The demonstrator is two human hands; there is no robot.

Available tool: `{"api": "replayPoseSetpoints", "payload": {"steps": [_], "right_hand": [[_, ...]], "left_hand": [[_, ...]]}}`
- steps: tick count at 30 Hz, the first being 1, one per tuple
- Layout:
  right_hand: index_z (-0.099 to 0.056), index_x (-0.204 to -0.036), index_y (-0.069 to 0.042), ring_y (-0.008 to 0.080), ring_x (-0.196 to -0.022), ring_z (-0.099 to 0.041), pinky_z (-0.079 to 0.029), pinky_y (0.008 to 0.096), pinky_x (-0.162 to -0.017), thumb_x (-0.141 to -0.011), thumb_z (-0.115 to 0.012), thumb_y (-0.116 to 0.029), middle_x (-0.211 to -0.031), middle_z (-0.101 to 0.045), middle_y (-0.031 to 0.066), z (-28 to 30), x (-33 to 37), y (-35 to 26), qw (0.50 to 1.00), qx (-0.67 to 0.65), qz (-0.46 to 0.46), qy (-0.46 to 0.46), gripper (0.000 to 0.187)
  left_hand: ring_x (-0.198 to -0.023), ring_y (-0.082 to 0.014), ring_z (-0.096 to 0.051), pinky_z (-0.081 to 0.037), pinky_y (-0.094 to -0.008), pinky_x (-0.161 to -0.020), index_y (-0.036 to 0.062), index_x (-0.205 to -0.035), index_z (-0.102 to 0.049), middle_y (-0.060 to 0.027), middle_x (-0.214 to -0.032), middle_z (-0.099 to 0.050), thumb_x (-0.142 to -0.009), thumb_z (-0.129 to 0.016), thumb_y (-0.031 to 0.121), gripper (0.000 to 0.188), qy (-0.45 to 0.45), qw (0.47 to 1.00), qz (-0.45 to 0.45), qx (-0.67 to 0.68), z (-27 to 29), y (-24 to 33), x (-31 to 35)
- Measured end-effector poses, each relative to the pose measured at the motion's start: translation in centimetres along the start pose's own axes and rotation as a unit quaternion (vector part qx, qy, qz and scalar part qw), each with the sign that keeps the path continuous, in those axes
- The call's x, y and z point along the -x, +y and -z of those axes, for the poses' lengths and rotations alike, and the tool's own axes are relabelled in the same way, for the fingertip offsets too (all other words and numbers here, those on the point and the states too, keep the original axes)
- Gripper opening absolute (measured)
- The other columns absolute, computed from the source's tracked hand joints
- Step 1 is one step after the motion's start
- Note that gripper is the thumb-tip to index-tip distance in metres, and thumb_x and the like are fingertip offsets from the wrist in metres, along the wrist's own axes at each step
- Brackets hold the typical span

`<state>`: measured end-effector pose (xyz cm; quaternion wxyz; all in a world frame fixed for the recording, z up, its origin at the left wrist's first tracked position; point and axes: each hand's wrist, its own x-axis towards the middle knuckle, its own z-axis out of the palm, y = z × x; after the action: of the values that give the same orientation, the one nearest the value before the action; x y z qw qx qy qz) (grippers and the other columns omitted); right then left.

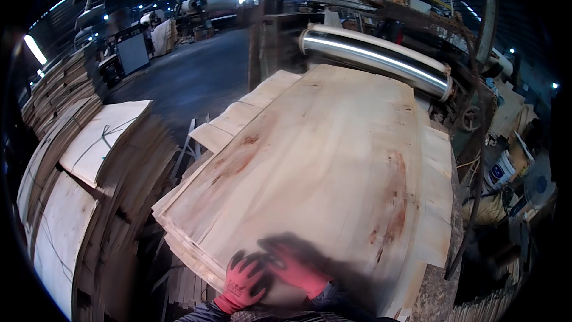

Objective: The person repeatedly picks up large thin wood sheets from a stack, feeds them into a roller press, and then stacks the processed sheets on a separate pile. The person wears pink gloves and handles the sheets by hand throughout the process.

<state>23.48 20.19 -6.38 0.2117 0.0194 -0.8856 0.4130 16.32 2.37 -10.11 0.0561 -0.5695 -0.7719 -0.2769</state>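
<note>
Both hands wear red gloves with dark fingertips. My left hand [242, 280] lies with its fingers spread at the near edge of a wood veneer sheet [322, 155], the top one of a stack. Close beside it, my right hand [298, 267] stretches its fingers to the left, low over the same sheet. Its outline is slightly blurred, and nothing shows in its grasp. Reddish-brown stains mark the pale veneer on both sides. I cannot tell how firmly either hand presses on it.
Past the stack's far end is a machine with a shiny metal roller [375, 62]. Tied veneer bundles [107, 137] stand at the left. Smaller veneer pieces [238, 116] jut out along the stack's left side. A white bucket [499, 170] sits among clutter at the right, behind a slanting metal bar.
</note>
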Motion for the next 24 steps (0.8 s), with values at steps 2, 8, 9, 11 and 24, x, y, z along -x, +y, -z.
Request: {"api": "replayPoseSetpoints", "payload": {"steps": [2,8,9,11,24], "right_hand": [[-0.053,-0.116,-0.003,0.0285,-0.109,-0.05,-0.034,0.0394,-0.098,-0.078,-0.061,-0.017,-0.114,-0.055,0.0144,0.5,-0.2,-0.4,1.0,0.017,0.007,-0.012,0.041],[-0.053,-0.117,-0.003,0.0314,-0.11,-0.048,-0.034,0.0394,-0.098,-0.078,-0.061,-0.016,-0.114,-0.055,0.0162,-0.1,-0.1,0.2,1.0,-0.001,-0.005,-0.014,0.042],[-0.052,-0.117,-0.003,0.0316,-0.11,-0.048,-0.034,0.0396,-0.098,-0.078,-0.061,-0.017,-0.114,-0.054,0.0164,-0.1,-0.1,0.3,1.0,-0.006,-0.005,-0.016,0.043],[-0.052,-0.118,-0.003,0.0319,-0.11,-0.048,-0.034,0.0402,-0.098,-0.078,-0.06,-0.017,-0.115,-0.054,0.0168,-0.2,-0.1,0.4,1.0,-0.017,-0.006,-0.02,0.044],[-0.051,-0.12,-0.004,0.0308,-0.111,-0.048,-0.031,0.0413,-0.101,-0.08,-0.058,-0.019,-0.115,-0.054,0.0172,-0.1,-0.1,0.3,1.0,0.002,0.007,-0.019,0.043]], "left_hand": [[-0.111,-0.0356,-0.041,-0.026,-0.058,-0.099,0.0121,-0.107,-0.058,-0.0133,-0.117,-0.048,-0.061,-0.065,0.034,0.052,0.002,1.0,0.002,0.009,0.2,0.2,0.0],[-0.107,-0.0375,-0.045,-0.031,-0.057,-0.094,0.0109,-0.104,-0.062,-0.0153,-0.115,-0.05,-0.053,-0.068,0.028,0.053,0.02,1.0,-0.009,-0.006,0.3,0.3,0.0],[-0.109,-0.0367,-0.043,-0.03,-0.0573,-0.096,0.0116,-0.105,-0.06,-0.0144,-0.116,-0.049,-0.056,-0.067,0.029,0.053,0.015,1.0,-0.005,-0.002,0.3,0.3,0.0],[-0.113,-0.0352,-0.04,-0.026,-0.0578,-0.099,0.0128,-0.109,-0.058,-0.0126,-0.119,-0.047,-0.06,-0.066,0.032,0.053,0.005,1.0,0.001,0.007,0.2,0.2,0.2],[-0.113,-0.0345,-0.041,-0.028,-0.0581,-0.098,0.012,-0.107,-0.059,-0.014,-0.117,-0.047,-0.06,-0.067,0.032,0.052,0.0,1.0,-0.007,0.001,0.3,0.2,-0.1]]}}
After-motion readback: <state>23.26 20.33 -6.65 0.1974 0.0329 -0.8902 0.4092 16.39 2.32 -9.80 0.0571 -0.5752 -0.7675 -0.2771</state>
